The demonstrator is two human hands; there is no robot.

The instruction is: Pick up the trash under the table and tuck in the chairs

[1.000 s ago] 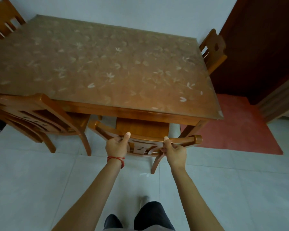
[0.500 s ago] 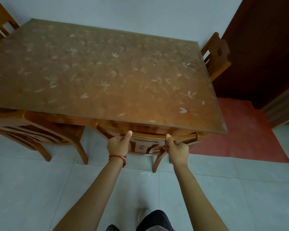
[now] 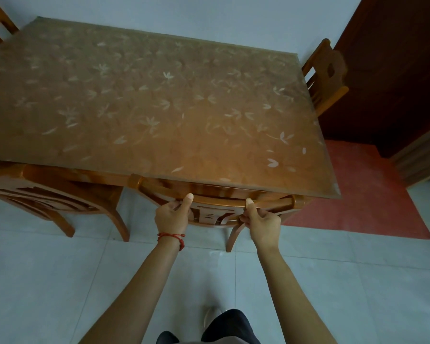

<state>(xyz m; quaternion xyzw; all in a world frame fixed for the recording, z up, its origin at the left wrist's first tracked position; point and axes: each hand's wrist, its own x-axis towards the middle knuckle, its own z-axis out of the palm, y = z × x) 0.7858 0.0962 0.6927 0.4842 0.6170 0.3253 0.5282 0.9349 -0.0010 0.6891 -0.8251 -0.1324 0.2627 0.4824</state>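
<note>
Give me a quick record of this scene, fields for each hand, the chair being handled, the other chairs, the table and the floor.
left hand: grips chair top rail, thumb up
right hand: grips same rail
chair: backrest at table edge, seat hidden beneath
left chair: also against table
far chair: at right end
table: bare floral cover
floor: pale tiles, red mat
trash: none visible
</note>
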